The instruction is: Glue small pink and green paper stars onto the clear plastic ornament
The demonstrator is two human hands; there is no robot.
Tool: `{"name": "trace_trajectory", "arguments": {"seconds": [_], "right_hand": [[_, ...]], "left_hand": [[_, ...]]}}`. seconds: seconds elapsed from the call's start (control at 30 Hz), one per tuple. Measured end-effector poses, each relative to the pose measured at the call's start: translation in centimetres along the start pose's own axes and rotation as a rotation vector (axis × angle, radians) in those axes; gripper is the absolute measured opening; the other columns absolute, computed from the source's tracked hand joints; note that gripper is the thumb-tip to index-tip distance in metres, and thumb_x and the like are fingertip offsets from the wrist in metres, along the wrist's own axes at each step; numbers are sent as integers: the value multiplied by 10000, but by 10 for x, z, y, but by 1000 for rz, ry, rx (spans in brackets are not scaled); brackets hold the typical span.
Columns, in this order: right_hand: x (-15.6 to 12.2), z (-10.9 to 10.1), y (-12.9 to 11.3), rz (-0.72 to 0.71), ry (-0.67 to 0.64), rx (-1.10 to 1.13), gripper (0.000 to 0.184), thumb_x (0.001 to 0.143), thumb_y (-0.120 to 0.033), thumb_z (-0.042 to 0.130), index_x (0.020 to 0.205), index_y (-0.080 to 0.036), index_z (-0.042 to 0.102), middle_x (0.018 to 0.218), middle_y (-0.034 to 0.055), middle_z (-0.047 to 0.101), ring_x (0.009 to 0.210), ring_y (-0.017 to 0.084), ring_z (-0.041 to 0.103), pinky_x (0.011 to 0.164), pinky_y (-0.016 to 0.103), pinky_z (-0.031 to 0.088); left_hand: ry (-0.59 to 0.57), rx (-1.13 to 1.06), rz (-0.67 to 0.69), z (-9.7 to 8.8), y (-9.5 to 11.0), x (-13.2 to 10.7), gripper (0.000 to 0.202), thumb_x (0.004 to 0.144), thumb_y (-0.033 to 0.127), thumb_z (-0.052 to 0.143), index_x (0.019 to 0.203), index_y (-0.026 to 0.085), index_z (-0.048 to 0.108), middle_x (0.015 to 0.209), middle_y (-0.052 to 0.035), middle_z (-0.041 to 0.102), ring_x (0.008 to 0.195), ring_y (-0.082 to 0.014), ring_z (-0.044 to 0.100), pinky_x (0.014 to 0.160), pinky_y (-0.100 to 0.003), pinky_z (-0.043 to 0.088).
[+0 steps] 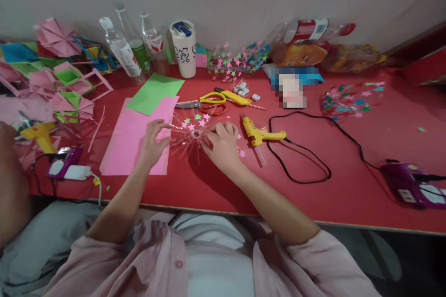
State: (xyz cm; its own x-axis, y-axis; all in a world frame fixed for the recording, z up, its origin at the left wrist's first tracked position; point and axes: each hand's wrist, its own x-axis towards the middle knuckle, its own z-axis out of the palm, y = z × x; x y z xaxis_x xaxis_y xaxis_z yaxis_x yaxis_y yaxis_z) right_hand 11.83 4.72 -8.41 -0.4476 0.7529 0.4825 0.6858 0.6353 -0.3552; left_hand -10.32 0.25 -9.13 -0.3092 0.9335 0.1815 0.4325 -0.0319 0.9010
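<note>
Between my hands lies a clear plastic bottle top cut into thin splayed strips (196, 134), its round neck facing up. Green and pink paper stars show at the far ends of some strips. My right hand (223, 144) is closed in a pinch on strips at the right of the neck. At the left, my left hand (153, 144) has thumb and fingers apart, the fingertips at the strip ends, above a pink paper sheet (139, 148). Beyond the strips lie yellow-handled scissors (205, 102) and a yellow box cutter (237, 98). A yellow glue gun (259, 134) rests right of my right hand.
A green sheet (156, 93) overlaps the pink one. Bottles (121, 51) and a white tumbler (188, 51) stand at the back. Folded paper crafts (69, 79) fill the left. The glue gun's black cord (299, 181) loops right toward a purple power strip (414, 185). Another person's arm (14, 185) is at far left.
</note>
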Motion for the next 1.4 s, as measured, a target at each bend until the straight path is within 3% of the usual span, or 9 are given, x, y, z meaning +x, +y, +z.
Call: {"name": "trace_trajectory", "arguments": {"seconds": [0.07,0.17,0.23,0.33,0.6,0.8,0.97,1.17,1.4], "right_hand": [[0,4,0,1,7,19,107,846,-285,631,883,-232,716,867,56,547,904,226,411,848,411,308],[0,8,1,-8,20,57,132,880,-287,593,849,-241,713,846,48,552,891,216,416,831,399,316],[1,9,3,-23,28,97,165,901,-285,565,829,-239,706,832,40,564,861,200,429,804,375,336],[4,8,8,-62,38,166,175,912,-275,552,825,-218,692,847,40,593,849,183,465,771,338,383],[14,-14,14,-209,64,313,172,929,-283,533,851,-200,661,856,45,663,845,164,542,770,327,456],[14,-30,15,-344,111,403,96,907,-244,569,889,-209,657,868,49,681,858,171,565,770,341,477],[10,-38,16,-269,187,318,85,887,-263,591,879,-230,669,867,31,649,890,179,546,827,376,453],[3,-44,16,-226,146,201,133,838,-333,634,915,-243,696,1043,63,570,1004,224,517,1004,514,333],[0,-37,11,-183,101,161,98,848,-290,612,861,-264,706,1098,74,571,1101,257,463,1041,534,326]], "left_hand": [[84,-13,-22,0,4,3,237,689,217,635,921,259,610,1230,-30,510,1228,-226,473,1066,-420,372],[164,-326,-280,2,6,9,236,709,234,629,935,233,560,1101,-31,575,1119,-196,555,1022,-399,424],[79,-558,-447,5,4,11,195,721,232,615,902,200,552,993,-36,618,994,-186,625,966,-399,474],[-83,-699,-549,10,4,8,137,723,205,591,846,148,573,886,-68,667,878,-218,685,890,-437,531],[-399,-967,-823,28,17,-1,202,814,208,504,878,89,654,953,-157,733,899,-253,713,836,-378,557],[-558,-1133,-779,49,21,-2,282,757,135,525,1012,144,647,901,-65,741,820,-198,711,864,-395,547],[-576,-1171,-619,63,27,-2,407,701,119,586,1103,173,615,942,-33,724,823,-166,701,816,-315,559],[-367,-1105,-616,66,23,-4,245,629,89,604,857,170,638,834,-12,708,700,-128,670,670,-232,537],[-283,-1093,-625,62,20,-5,188,646,85,548,778,188,633,824,-7,709,772,-148,670,799,-291,534]]}}
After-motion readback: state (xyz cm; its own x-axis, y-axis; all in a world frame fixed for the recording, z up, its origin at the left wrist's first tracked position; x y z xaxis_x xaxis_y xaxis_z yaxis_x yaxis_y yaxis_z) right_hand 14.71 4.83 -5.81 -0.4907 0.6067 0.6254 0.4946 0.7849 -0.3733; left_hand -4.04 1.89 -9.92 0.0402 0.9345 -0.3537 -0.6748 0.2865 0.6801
